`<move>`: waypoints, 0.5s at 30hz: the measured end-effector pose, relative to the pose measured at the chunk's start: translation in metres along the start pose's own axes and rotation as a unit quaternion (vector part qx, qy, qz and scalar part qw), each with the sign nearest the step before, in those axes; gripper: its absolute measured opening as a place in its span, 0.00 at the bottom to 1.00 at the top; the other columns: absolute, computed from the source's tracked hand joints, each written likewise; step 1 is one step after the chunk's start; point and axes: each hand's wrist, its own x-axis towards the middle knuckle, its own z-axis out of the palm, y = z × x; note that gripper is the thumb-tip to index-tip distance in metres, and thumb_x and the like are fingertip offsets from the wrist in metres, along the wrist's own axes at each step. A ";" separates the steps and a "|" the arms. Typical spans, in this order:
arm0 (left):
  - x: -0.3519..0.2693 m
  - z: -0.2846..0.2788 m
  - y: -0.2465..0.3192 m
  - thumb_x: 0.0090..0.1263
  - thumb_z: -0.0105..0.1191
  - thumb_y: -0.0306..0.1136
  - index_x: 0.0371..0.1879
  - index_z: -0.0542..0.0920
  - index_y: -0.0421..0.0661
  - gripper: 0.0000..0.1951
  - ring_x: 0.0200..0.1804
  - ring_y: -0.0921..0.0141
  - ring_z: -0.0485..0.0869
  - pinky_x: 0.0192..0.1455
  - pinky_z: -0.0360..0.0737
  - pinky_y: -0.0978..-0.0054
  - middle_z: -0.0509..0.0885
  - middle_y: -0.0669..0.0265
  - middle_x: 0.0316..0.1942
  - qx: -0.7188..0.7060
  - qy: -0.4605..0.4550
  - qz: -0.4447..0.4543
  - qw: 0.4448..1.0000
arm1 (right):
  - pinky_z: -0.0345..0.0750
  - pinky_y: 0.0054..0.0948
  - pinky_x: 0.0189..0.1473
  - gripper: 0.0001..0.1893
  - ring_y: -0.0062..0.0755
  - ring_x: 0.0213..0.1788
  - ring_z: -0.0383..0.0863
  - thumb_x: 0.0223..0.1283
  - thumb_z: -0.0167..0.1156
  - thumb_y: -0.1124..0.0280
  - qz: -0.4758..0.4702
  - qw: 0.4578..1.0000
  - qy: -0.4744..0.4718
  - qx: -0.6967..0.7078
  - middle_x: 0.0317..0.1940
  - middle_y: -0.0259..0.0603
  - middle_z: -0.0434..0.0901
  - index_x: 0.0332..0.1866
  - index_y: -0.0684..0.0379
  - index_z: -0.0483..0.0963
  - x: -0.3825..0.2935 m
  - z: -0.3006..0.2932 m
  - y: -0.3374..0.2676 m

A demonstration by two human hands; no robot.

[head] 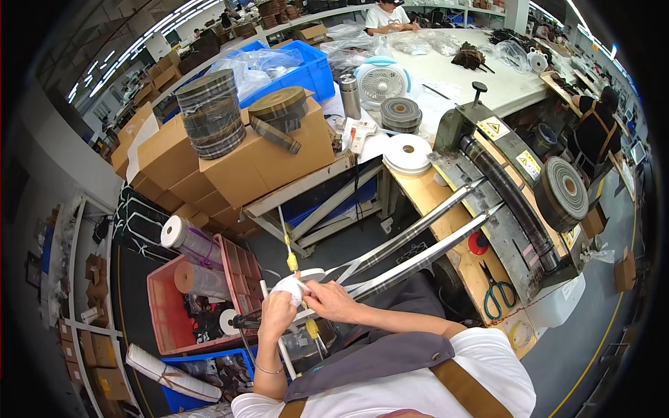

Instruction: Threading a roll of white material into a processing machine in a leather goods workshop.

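Note:
My left hand (277,314) grips a bunched piece of white strip material (288,289), its fingers partly hidden by it. Pressed against the same material are the fingers of my right hand (332,301), at its right side. Just behind both hands shows the rim of a white reel (313,274), mostly covered. Two long plaid strips with white edges (418,261) stretch from a slitting or rolling machine (502,204) down towards the reel. Yellow-handled tools (292,261) stand on a metal frame around my hands.
Teal-handled scissors (499,299) lie on the wooden bench (460,245). A red crate (162,308) with rolls stands left. Cardboard boxes (272,162) carry plaid ribbon rolls (211,115). A fan (383,81) stands on the white table (491,89); a person (388,18) sits behind it.

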 end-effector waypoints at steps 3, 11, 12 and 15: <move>0.007 -0.006 0.018 0.55 0.46 0.23 0.46 0.76 0.40 0.17 0.39 0.53 0.78 0.42 0.75 0.62 0.78 0.52 0.46 -0.017 0.093 -0.010 0.995 | 0.68 0.33 0.35 0.14 0.41 0.24 0.74 0.53 0.53 0.70 -0.087 0.993 0.066 -0.043 0.20 0.39 0.75 0.44 0.61 0.66 -0.001 0.007 0.007; 0.012 -0.001 0.006 0.64 0.43 0.26 0.60 0.62 0.43 0.23 0.40 0.64 0.79 0.44 0.80 0.70 0.77 0.56 0.42 -0.699 0.210 -0.080 0.678 | 0.71 0.44 0.35 0.16 0.53 0.31 0.76 0.54 0.49 0.71 -0.032 0.992 -0.008 0.119 0.24 0.53 0.75 0.49 0.65 0.65 -0.013 0.028 0.003; 0.008 -0.008 0.004 0.66 0.42 0.31 0.61 0.59 0.41 0.24 0.39 0.64 0.79 0.40 0.80 0.70 0.76 0.56 0.39 -0.777 0.149 -0.046 0.610 | 0.71 0.44 0.35 0.16 0.53 0.31 0.76 0.54 0.49 0.71 -0.027 0.993 -0.001 0.119 0.24 0.53 0.75 0.49 0.65 0.65 -0.013 0.032 0.007; 0.001 -0.014 -0.007 0.65 0.44 0.40 0.55 0.64 0.35 0.24 0.26 0.65 0.80 0.24 0.79 0.74 0.79 0.52 0.33 -0.913 0.043 -0.026 0.404 | 0.72 0.45 0.38 0.12 0.56 0.34 0.75 0.55 0.47 0.70 -0.092 0.992 0.003 0.091 0.27 0.54 0.75 0.41 0.64 0.69 -0.013 0.040 0.022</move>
